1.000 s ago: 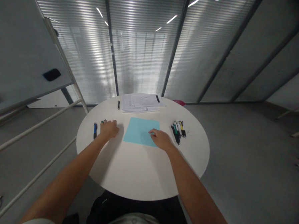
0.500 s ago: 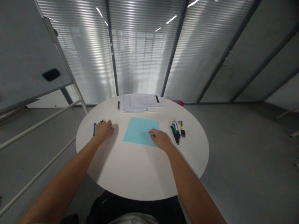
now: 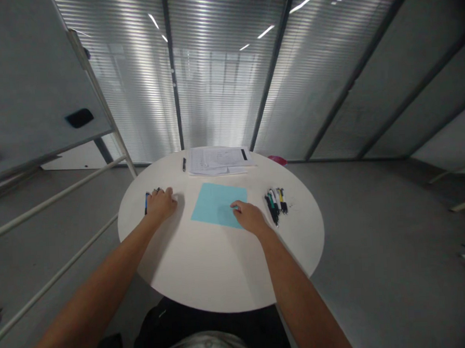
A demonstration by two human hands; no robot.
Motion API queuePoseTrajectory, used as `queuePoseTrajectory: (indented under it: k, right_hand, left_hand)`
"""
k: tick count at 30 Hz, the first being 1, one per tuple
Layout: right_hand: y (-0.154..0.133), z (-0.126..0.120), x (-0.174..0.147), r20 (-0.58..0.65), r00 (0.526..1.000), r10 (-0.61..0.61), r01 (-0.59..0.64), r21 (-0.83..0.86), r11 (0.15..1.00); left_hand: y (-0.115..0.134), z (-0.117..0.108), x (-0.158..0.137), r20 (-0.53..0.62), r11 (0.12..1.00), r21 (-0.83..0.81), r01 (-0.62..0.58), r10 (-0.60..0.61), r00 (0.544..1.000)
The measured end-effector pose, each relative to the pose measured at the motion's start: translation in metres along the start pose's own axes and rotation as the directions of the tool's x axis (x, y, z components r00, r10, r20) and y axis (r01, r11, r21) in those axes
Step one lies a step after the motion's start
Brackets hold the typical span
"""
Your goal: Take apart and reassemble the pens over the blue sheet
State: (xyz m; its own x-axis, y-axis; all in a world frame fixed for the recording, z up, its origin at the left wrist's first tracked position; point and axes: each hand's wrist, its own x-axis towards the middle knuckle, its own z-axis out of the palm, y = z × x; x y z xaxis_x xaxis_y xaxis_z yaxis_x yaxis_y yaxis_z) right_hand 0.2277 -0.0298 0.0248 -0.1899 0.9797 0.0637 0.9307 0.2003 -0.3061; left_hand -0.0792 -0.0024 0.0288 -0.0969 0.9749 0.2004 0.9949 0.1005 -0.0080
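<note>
My left hand (image 3: 161, 203) is at the left side of the white round table (image 3: 206, 269). Its fingers curl down over a pen whose dark end (image 3: 157, 189) shows past the fingertips; most of it is hidden. A blue pen (image 3: 146, 200) lies along the outer edge of that hand. On the right, my right hand (image 3: 250, 216) rests over the lower right part of a light blue sheet of paper (image 3: 210, 203). Its thumb and index finger are apart, with blue paper showing between them and nothing visibly held.
Several pens (image 3: 276, 203) lie in a row right of the blue sheet. A stack of printed papers (image 3: 216, 162) sits at the table's far edge, beside a dark pen (image 3: 184, 164). A whiteboard on a white frame (image 3: 91, 82) stands at left, before a glass wall with blinds.
Both hands stay in nearly the same place. The left hand has shifted only very slightly, and the view has moved a little.
</note>
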Motion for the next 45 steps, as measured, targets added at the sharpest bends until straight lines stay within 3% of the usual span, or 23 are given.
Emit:
queuePoseTrajectory:
  k: [7, 12, 16, 20, 23, 25, 28, 31, 36, 38, 41, 45]
  right_hand:
    - [0.001, 0.002, 0.0, -0.005, 1.0, -0.005, 0.005, 0.003, 1.0]
    - [0.001, 0.001, 0.001, -0.004, 1.0, -0.006, 0.006, -0.002, 1.0]
    - [0.0, 0.0, 0.0, -0.028, 1.0, -0.008, 0.008, 0.002, 1.0]
    - [0.001, 0.003, 0.001, -0.068, 0.998, 0.012, -0.006, 0.077, 0.997]
    - [0.003, 0.007, 0.005, -0.152, 0.986, 0.074, -0.033, 0.259, 0.965]
    - [0.003, 0.01, 0.01, -0.21, 0.969, 0.131, -0.017, 0.47, 0.883]
    - [0.001, 0.011, 0.016, -0.232, 0.957, 0.171, 0.074, 0.771, 0.632]
    - [-0.003, 0.01, 0.017, -0.173, 0.972, 0.156, 0.094, 0.904, 0.417]
    - [-0.012, 0.009, 0.013, -0.064, 0.988, 0.143, 0.012, 0.941, 0.339]
    - [-0.013, 0.01, 0.012, -0.047, 0.987, 0.153, -0.003, 0.95, 0.312]
    - [-0.01, 0.011, 0.012, -0.047, 0.98, 0.193, 0.0, 0.971, 0.239]
    - [-0.004, 0.012, 0.013, -0.063, 0.964, 0.257, 0.028, 0.99, 0.138]
  left_hand:
    - [0.008, -0.003, -0.001, 0.004, 1.0, 0.007, 0.007, -0.007, 1.0]
    - [0.005, -0.006, 0.01, 0.076, 0.98, -0.168, 0.108, -0.096, 0.992]
    - [0.015, -0.008, 0.014, 0.115, 0.879, -0.462, 0.115, -0.069, 0.991]
    - [0.042, -0.011, 0.009, 0.036, 0.722, -0.69, -0.047, 0.099, 0.994]
    - [0.065, -0.013, 0.004, -0.027, 0.608, -0.778, -0.156, 0.216, 0.976]
    - [0.076, -0.014, 0.001, -0.074, 0.567, -0.786, -0.249, 0.313, 0.947]
    - [0.087, -0.012, -0.004, -0.17, 0.503, -0.767, -0.399, 0.44, 0.882]
    - [0.09, -0.009, -0.013, -0.229, 0.456, -0.756, -0.469, 0.488, 0.842]
    - [0.085, 0.0, -0.027, -0.22, 0.418, -0.776, -0.473, 0.523, 0.823]
    - [0.08, 0.005, -0.029, -0.216, 0.408, -0.797, -0.446, 0.496, 0.841]
    - [0.071, 0.011, -0.027, -0.223, 0.379, -0.854, -0.356, 0.35, 0.91]
    - [0.061, 0.014, -0.022, -0.177, 0.275, -0.932, -0.236, 0.222, 0.959]
